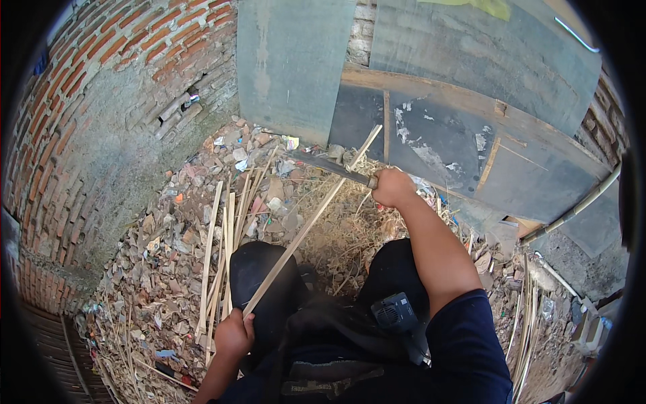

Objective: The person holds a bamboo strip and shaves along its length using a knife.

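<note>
A long pale strip of wood or bamboo (304, 237) slants from my left knee up toward the boards. My left hand (233, 334) is closed round its near end, beside the knee. In my right hand (394, 188), the handle of a machete (321, 163) is gripped, its dark blade pointing left. The blade crosses the strip near its far end; whether it touches the strip I cannot tell. Below the blade, between my knees, lies a heap of pale shavings (344, 232).
More pale strips (208, 259) lie by my left leg, and another bundle (528, 323) is at the right. Rubble (145, 289) covers the ground. A brick wall (87, 135) rises at left, grey boards (289, 67) ahead. A black device (395, 312) rests at my right thigh.
</note>
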